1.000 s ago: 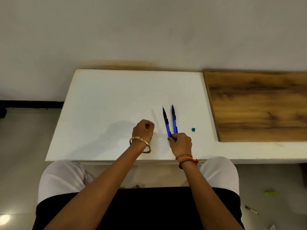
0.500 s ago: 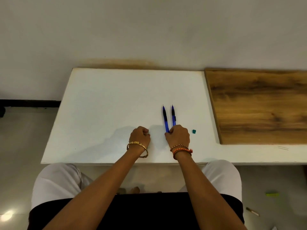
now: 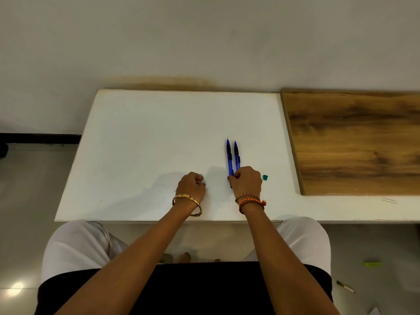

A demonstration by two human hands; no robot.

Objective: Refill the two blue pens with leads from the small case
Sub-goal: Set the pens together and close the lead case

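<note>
Left hand: I curl it on the white table, pinching a small teal piece (likely the lead case, mostly hidden).
Blue pens: side by side, long axes running away from me, tips far.
Right hand: my fingers close on their near ends.
Teal cap: just right.

Right hand grips near ends of two blue pens on white table; left hand fisted beside them, a teal piece showing at its fingers
</note>
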